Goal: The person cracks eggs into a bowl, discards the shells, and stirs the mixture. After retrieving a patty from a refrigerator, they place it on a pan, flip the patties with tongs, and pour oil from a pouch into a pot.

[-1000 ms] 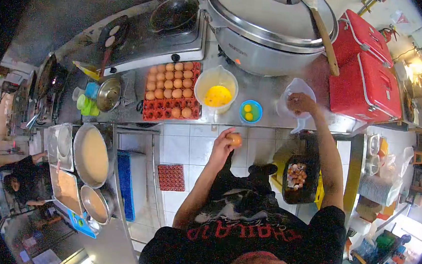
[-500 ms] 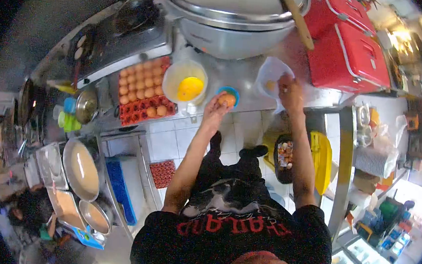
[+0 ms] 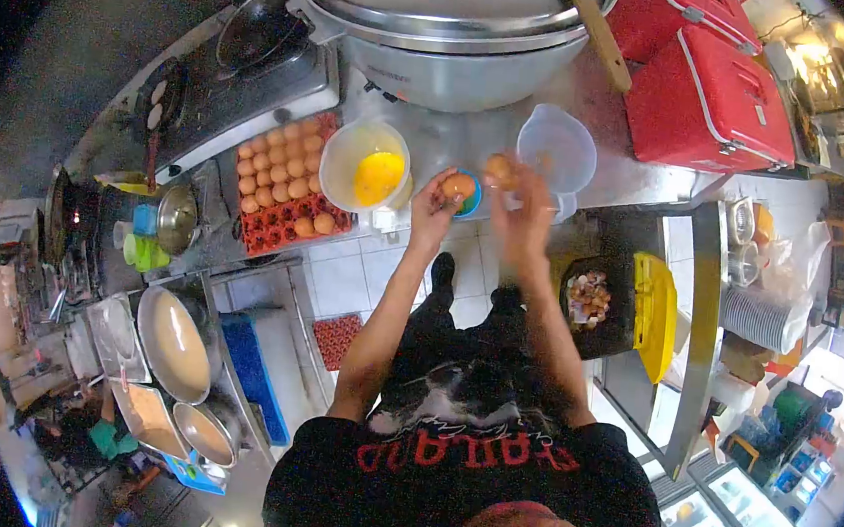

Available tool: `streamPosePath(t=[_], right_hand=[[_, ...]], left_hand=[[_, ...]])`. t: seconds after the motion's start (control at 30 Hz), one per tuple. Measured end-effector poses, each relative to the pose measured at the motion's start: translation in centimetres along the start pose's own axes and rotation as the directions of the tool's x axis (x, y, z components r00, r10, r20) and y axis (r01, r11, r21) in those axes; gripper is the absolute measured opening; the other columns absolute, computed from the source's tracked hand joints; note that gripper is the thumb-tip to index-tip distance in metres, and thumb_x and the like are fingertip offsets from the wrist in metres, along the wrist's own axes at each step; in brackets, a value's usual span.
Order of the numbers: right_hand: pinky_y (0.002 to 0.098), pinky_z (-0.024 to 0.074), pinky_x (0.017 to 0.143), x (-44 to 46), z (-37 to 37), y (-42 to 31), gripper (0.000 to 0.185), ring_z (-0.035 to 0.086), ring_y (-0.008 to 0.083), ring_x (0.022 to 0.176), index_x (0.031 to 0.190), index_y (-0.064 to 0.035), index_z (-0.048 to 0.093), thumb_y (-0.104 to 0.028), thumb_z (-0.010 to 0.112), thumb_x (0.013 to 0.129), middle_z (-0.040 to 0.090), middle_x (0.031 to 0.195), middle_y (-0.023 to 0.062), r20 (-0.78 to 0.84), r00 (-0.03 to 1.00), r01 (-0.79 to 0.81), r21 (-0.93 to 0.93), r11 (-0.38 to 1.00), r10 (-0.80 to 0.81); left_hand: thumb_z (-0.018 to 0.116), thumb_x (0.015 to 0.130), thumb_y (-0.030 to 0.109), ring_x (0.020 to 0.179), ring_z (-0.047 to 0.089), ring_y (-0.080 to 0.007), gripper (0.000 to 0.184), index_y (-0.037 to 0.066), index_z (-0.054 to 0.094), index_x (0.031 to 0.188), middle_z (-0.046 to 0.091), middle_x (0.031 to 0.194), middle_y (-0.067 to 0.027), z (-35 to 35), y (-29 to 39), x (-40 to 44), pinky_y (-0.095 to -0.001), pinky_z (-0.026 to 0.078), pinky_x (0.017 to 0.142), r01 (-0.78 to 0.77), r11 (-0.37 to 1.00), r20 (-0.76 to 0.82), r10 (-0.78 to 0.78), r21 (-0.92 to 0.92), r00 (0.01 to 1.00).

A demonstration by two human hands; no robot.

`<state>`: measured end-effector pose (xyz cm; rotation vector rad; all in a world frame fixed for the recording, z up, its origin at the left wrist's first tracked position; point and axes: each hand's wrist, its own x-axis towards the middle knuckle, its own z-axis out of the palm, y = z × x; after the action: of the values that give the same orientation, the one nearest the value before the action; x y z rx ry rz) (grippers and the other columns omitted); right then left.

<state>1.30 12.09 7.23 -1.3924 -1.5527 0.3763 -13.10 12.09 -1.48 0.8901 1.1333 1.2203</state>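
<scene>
Close to the counter's front edge, my left hand is closed around a brown egg. Just behind that egg shows a small blue cup, partly hidden. My right hand, blurred by motion, has its fingertips on another brown egg. The two eggs are a short gap apart. To the left stands a translucent tub with yellow egg yolks in it. A translucent pitcher is beyond my right hand, with something small and brownish inside.
A red egg tray with several brown eggs lies at left, near a stove. A big lidded pot stands behind, with red coolers at right. Below the counter, a yellow-lidded bin holds eggshells.
My right hand has come left from the pitcher to beside my left hand, and an egg now shows at its fingertips. My left hand stays near the blue cup with its egg.
</scene>
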Motion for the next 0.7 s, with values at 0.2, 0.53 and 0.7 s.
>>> streamPosePath(t=[0.2, 0.53, 0.7], right_hand=[[0.0353, 0.0504, 0.075, -2.8, 5.0, 0.9, 0.036, 0.062, 0.0304, 0.095, 0.116, -0.0035, 0.06, -0.014, 0.068, 0.082, 0.065, 0.102, 0.0166, 0.076, 0.996, -0.05, -0.035, 0.998, 0.053], [0.0264, 0.0508, 0.069, -3.2, 6.0, 5.3, 0.038, 0.06, 0.0119, 0.078, 0.117, 0.0008, 0.058, -0.029, 0.058, 0.094, 0.064, 0.101, 0.0058, 0.343, 0.777, -0.624, 0.525, 0.579, 0.527], [0.0239, 0.0498, 0.068, -2.9, 6.9, 8.8, 0.033, 0.059, 0.0097, 0.077, 0.115, -0.0023, 0.059, -0.027, 0.058, 0.093, 0.063, 0.099, 0.0047, 0.632, 0.563, -0.807, 0.56, 0.188, 0.532]], left_hand=[[0.046, 0.076, -0.016, 0.106, 0.057, -0.0177, 0.05, -0.003, 0.052, 0.125, 0.06, 0.115, -0.0106, -1.0, -1.8, 0.4, -0.028, 0.046, 0.09, -0.096, 0.993, -0.04, 0.099, 0.068, 0.994], [0.058, 0.081, -0.01, 0.107, 0.056, -0.0172, 0.045, 0.0, 0.052, 0.125, 0.059, 0.116, -0.01, -1.8, -0.3, -0.2, -0.0279, 0.042, 0.095, 0.009, 0.987, 0.018, -0.012, 0.161, 1.0], [0.059, 0.082, -0.004, 0.102, 0.058, -0.0164, 0.044, 0.003, 0.053, 0.125, 0.061, 0.111, -0.0065, -3.2, -3.1, 1.7, -0.0279, 0.046, 0.09, 0.019, 0.993, 0.015, -0.021, 0.116, 1.0]])
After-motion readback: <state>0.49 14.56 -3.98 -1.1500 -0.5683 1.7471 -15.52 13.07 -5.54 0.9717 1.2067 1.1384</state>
